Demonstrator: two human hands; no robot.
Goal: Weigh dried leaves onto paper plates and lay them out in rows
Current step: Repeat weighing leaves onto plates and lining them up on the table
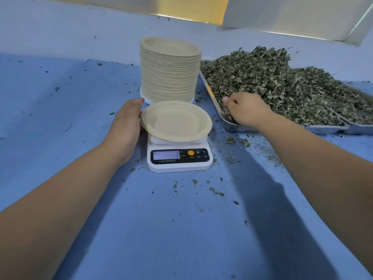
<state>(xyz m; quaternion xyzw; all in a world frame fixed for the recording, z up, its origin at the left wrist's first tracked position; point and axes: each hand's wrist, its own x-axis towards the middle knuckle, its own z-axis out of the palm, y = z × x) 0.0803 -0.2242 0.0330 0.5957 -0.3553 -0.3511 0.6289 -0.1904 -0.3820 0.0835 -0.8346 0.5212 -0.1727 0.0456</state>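
Over blue cloth (181, 229), left hand (127, 120) gripped paper plate (177, 122) rim on scale (179, 159); right hand (246, 110) fingers curled round dried leaves (272, 81) in tray (232, 127).

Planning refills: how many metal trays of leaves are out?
2. First tray right of the scale, under the right hand; second tray beside it at the frame's right edge, partly cut off. More may lie out of view.

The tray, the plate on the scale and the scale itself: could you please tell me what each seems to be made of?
Tray: likely stainless steel, going by its bright, reflective silver wall. Plate: seems to be paper or moulded pulp, matte beige with a crimped rim. Scale: probably plastic, with a smooth white housing and a slight sheen.
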